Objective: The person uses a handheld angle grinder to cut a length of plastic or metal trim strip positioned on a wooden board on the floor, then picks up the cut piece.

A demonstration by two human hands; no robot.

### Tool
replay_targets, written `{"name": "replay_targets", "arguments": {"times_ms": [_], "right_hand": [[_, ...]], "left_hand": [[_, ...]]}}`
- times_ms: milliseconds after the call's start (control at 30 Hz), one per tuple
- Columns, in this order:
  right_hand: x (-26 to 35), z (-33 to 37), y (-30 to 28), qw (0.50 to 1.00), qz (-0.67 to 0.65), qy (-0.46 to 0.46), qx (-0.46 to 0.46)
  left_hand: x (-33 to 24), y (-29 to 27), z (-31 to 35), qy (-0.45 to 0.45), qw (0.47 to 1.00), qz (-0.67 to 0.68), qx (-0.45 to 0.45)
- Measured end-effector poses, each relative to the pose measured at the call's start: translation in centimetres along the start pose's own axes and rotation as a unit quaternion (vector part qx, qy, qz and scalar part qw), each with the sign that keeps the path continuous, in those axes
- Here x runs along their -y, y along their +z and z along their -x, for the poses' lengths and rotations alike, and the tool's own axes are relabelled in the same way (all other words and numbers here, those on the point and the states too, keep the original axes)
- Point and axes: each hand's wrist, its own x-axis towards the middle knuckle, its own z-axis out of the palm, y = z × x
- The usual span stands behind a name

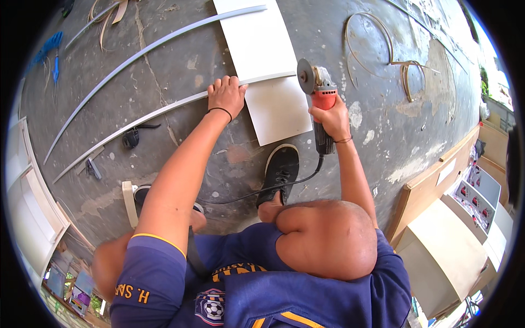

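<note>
My right hand (334,116) is wrapped round the body of a red and black angle grinder (324,99). Its cutting disc (307,76) stands beside the far end of a long thin light-grey strip (164,108), a small gap apart. Pressing down on that strip, my left hand (226,97) lies with its fingers over the strip near the left edge of a white board (279,112). The strip's end rests across the board. A second long strip (147,50) runs farther off, its end on the same board. The grinder's black cord (262,190) trails past my shoe.
A black tape measure (131,138) and a small grey metal piece (94,168) lie on the concrete floor at left. Coiled edging strips (404,64) lie at far right. Wooden panels (437,169) and pale boxes (443,251) stand at right. A blue broom (52,46) is at far left.
</note>
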Motion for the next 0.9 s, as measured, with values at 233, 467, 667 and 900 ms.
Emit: {"name": "replay_targets", "arguments": {"times_ms": [233,467,667,900], "right_hand": [[-0.5,0.0,0.4,1.0,0.002,-0.003,-0.011],[-1.0,0.1,0.8,0.999,-0.041,-0.011,-0.006],[-1.2,0.2,1.0,1.0,-0.018,-0.004,-0.008],[-1.2,0.3,1.0,1.0,-0.025,0.004,-0.005]], "left_hand": [[-0.4,0.0,0.2,-0.005,1.0,0.003,-0.011],[-0.5,0.4,0.5,-0.007,0.999,0.003,-0.034],[0.0,1.2,0.6,0.007,0.997,0.006,-0.082],[-0.2,1.3,0.7,0.002,0.997,0.002,-0.083]]}}
